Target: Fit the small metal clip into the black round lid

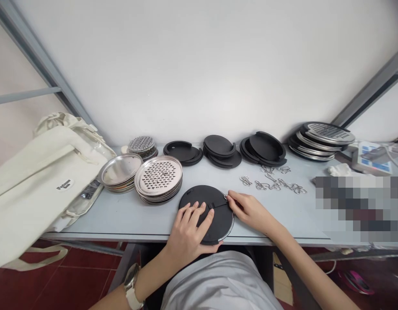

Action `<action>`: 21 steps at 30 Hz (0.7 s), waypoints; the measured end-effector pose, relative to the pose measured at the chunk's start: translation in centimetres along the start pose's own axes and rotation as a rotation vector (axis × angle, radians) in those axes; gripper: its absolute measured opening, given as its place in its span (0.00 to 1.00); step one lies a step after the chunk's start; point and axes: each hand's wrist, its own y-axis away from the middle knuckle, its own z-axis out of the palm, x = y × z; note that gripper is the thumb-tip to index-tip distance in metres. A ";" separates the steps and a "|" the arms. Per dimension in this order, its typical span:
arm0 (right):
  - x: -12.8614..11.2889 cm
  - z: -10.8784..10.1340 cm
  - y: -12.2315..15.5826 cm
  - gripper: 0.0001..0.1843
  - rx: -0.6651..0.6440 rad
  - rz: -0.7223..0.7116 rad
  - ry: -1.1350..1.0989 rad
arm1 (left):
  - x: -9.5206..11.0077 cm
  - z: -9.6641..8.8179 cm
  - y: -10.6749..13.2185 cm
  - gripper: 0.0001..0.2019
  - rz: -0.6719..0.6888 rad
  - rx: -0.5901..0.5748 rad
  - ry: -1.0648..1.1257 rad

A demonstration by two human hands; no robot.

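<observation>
left hand (189, 232), watch on the wrist, comes up from the near edge and lies flat on the black disc (223, 217), fingers spread and loose, pressing down rather than gripping. disc sits at the front edge of the table (128, 215), metal rim peeking out underneath. right hand (250, 211) reaches in from the right, forearm angled across, thumb and forefinger pinched on a small metal clip (226, 197) right at the disc's right rim, by its slot. loose clips (273, 183) lie just behind that hand, perforated plates (158, 178) to the disc's left.
</observation>
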 end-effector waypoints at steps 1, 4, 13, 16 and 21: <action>0.0 0.0 0.0 0.14 -0.001 0.000 0.000 | 0.0 0.0 0.0 0.28 -0.001 0.000 0.000; 0.0 -0.1 -0.1 0.14 -0.012 0.005 -0.003 | 0.0 0.1 0.0 0.28 0.000 -0.002 -0.002; -0.1 0.0 -0.1 0.13 -0.001 0.016 -0.020 | -0.1 0.0 0.1 0.29 -0.005 -0.004 -0.001; -0.1 0.0 -0.1 0.12 0.003 0.022 -0.019 | -0.1 0.0 0.1 0.28 -0.007 -0.003 -0.002; -0.2 -0.1 -0.2 0.13 -0.010 0.025 -0.011 | 0.0 0.0 0.1 0.28 -0.009 -0.005 0.002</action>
